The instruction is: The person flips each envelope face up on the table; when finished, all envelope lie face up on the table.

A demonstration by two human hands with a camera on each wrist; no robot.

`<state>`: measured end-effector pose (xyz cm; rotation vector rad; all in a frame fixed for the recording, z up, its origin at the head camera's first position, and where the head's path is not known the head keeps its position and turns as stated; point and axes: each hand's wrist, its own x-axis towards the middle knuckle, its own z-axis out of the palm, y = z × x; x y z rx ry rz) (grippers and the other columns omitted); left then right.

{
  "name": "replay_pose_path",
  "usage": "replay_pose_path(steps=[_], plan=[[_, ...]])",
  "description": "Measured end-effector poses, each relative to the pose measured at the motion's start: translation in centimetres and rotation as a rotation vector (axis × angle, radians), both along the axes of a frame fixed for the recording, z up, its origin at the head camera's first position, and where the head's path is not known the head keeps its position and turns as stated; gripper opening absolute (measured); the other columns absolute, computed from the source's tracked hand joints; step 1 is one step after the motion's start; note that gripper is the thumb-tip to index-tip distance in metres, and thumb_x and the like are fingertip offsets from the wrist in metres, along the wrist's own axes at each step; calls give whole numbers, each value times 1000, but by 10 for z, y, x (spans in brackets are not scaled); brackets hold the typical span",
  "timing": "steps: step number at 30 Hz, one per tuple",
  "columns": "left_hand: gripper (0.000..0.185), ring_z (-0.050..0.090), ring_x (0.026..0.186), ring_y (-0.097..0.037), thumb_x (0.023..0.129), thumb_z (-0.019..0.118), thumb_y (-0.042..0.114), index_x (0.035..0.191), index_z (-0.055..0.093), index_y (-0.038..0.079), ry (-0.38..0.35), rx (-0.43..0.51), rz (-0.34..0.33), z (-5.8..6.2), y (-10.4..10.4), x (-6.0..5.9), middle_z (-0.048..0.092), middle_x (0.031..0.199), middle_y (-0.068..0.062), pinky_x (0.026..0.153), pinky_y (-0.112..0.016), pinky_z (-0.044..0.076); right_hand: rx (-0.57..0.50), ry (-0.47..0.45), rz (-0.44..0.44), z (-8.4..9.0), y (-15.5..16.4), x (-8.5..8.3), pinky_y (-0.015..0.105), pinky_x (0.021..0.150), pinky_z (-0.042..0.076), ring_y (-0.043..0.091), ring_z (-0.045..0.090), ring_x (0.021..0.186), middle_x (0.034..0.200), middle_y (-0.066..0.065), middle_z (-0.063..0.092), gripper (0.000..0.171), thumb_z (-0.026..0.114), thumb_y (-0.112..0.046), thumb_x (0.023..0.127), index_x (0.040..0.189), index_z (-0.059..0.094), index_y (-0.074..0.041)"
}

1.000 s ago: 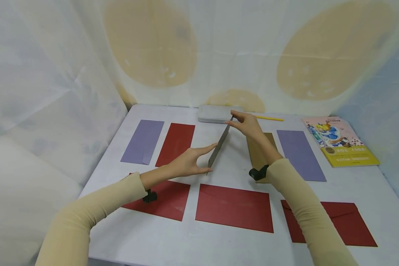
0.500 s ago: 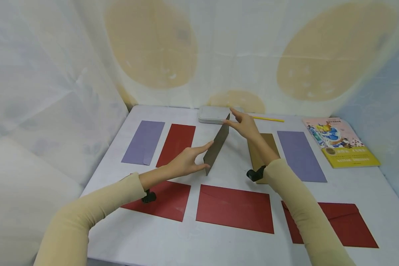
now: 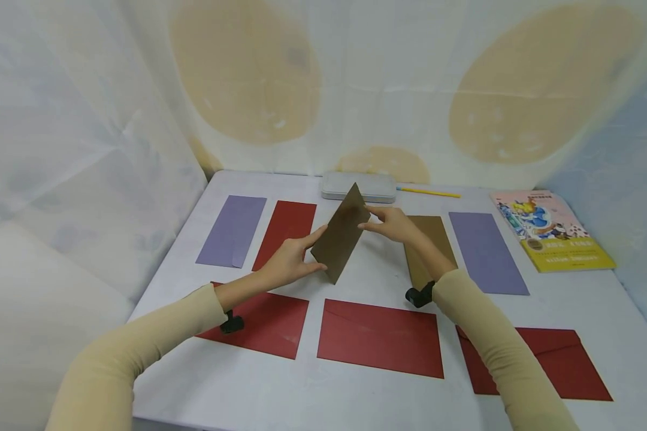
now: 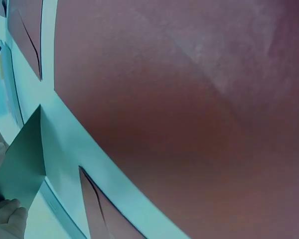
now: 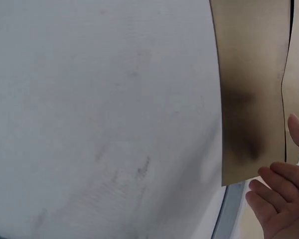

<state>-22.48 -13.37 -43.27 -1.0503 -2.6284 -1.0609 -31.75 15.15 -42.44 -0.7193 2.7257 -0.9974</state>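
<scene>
The brown envelope (image 3: 341, 236) is held tilted over the middle of the bench (image 3: 237, 392), one broad face toward the head camera. The left hand (image 3: 288, 263) has it by the lower left corner, its grip pinching the card between thumb and index finger; the right hand (image 3: 392, 224) pinches the opposite end near the right-hand corner. Just right of it lies a second brown envelope (image 3: 434, 230), partly hidden by the right arm, then a purple envelope (image 3: 487, 254). To the left lie an upright red envelope (image 3: 286, 233) and, beside it, another purple one (image 3: 232, 230). Three more red envelopes make a nearer row — one (image 3: 272, 323) below the left forearm, one (image 3: 380, 338) in the middle, one (image 3: 566, 362) partly covered by the right sleeve (image 3: 490, 329). Behind the held envelope sits a pale case (image 3: 374, 190), with a yellow pencil (image 3: 428, 192) at its right end; an illustrated book (image 3: 552, 230) lies at far right.
</scene>
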Motion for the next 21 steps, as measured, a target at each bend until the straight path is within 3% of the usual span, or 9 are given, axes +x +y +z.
replay_pose_path(steps=[1,3,4,8,11,13,15,21], plan=[[84,21,49,-6,77,83,13,147,37,1,-13,8,3,-1,-1,0,59,71,-9,47,-24,30,15,-10,9,-1,0,1,38,69,45,25,50,65,104,26,61,67,66,-38,92,145,43,-5],[84,24,50,-6,77,83,13,147,38,0,-36,18,16,-2,-3,1,60,73,-10,47,-22,29,41,-21,26,-4,-1,2,37,63,38,23,38,64,103,26,60,67,67,-38,91,145,44,-6],[84,26,51,-6,77,83,13,146,38,0,-46,20,24,-3,-4,1,60,75,-11,47,-22,29,49,-16,32,-4,-1,3,37,64,38,22,42,68,113,24,61,66,67,-38,91,144,44,-6],[84,32,54,-9,77,83,16,146,39,0,-86,13,63,-6,-4,2,64,83,-13,49,-23,31,69,-15,58,-7,-3,5,44,79,43,31,53,101,138,21,50,66,68,-34,90,143,45,-4],[83,36,54,-8,75,85,20,144,42,1,-99,3,90,-9,-4,3,69,102,-16,49,-22,31,77,-28,72,-8,-4,6,50,92,42,37,50,120,142,22,46,66,68,-31,90,144,44,-2],[83,38,56,-7,75,85,22,143,44,0,-99,-1,96,-12,-3,3,66,118,-18,48,-22,31,76,-31,78,-8,-4,6,51,94,41,38,48,123,142,22,45,66,68,-30,90,144,43,0],[82,36,56,-5,74,85,23,142,45,0,-107,2,94,-14,-3,3,61,126,-19,47,-21,29,78,-34,82,-8,-4,7,49,92,42,37,49,121,142,22,45,67,68,-30,90,144,43,0],[80,26,52,-4,77,83,25,142,45,-1,-148,-15,87,-21,-3,4,61,124,-19,47,-20,26,98,-33,86,-11,-3,8,40,78,39,29,49,96,142,20,46,67,68,-32,91,144,42,1]])
